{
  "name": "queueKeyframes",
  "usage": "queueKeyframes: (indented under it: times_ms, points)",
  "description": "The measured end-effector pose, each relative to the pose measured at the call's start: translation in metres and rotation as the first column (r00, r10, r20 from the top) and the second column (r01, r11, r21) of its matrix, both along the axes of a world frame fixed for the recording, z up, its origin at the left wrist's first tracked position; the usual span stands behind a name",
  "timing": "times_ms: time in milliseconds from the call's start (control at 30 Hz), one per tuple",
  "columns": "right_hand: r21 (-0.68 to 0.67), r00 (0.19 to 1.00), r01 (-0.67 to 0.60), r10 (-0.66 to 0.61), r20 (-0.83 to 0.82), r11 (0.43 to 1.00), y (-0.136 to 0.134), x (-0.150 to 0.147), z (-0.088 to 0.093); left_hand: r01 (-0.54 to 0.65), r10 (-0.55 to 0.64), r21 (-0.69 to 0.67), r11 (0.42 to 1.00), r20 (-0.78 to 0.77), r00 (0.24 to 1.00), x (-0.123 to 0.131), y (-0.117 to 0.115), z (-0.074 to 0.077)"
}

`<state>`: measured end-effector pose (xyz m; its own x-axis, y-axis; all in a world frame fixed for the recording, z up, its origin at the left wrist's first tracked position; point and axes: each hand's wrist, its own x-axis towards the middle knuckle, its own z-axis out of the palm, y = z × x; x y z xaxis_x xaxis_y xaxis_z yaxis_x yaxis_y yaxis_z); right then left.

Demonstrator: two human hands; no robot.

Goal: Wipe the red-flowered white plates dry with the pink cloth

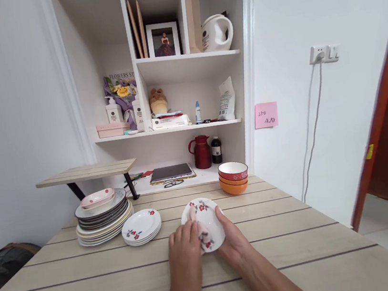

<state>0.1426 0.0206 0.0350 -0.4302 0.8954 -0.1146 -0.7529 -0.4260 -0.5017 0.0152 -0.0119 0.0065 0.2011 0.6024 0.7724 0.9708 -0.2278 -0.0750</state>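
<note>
A small white plate (205, 213) with red flowers is tilted up over the middle of the wooden table (299, 227). My right hand (234, 243) grips its right and lower rim. My left hand (184, 253) presses a pale pink cloth (202, 233) against the plate's face, fingers closed on the cloth. To the left lies a short stack of matching flowered plates (141, 226).
A tall stack of larger plates (103, 218) topped by a pink dish (97, 197) stands at the left. Stacked red and orange bowls (233, 177) sit behind the plate. A small raised shelf (85, 172), a red jug (201, 151) and shelving lie beyond.
</note>
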Motion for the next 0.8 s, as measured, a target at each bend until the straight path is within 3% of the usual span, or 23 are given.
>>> queueKeyframes:
  times_ms: [133, 233, 333, 433, 500, 600, 800]
  points:
    - [0.01, 0.999, -0.042, 0.042, 0.034, 0.999, -0.003, -0.002, -0.004, 0.123, -0.118, 0.108, 0.986, -0.049, 0.992, 0.011, -0.001, -0.004]
    - [0.03, 0.997, -0.051, 0.049, 0.056, 0.998, -0.01, -0.012, -0.004, 0.106, -0.103, 0.108, 0.989, -0.033, 0.994, 0.007, -0.001, -0.001]
    - [0.046, 0.996, -0.032, 0.028, 0.084, 0.998, -0.017, -0.022, -0.002, -0.051, 0.049, 0.034, 0.998, 0.06, 0.997, -0.003, 0.0, 0.006]
    - [-0.011, 0.994, -0.006, 0.007, 0.106, 1.0, -0.017, -0.023, -0.001, -0.237, 0.247, -0.08, 0.968, 0.155, 0.957, -0.016, 0.002, 0.011]
    - [-0.04, 0.996, 0.005, -0.001, 0.091, 0.999, -0.014, -0.02, -0.002, -0.28, 0.303, -0.143, 0.949, 0.177, 0.937, -0.021, 0.004, 0.011]
    - [-0.03, 0.998, 0.017, -0.016, 0.053, 0.999, -0.006, -0.01, -0.002, -0.213, 0.235, -0.154, 0.965, 0.145, 0.961, -0.02, 0.004, 0.009]
    - [0.0, 1.0, 0.001, -0.001, 0.026, 1.0, 0.0, 0.003, 0.0, 0.058, -0.058, 0.041, 0.997, -0.014, 0.998, 0.006, -0.002, -0.002]
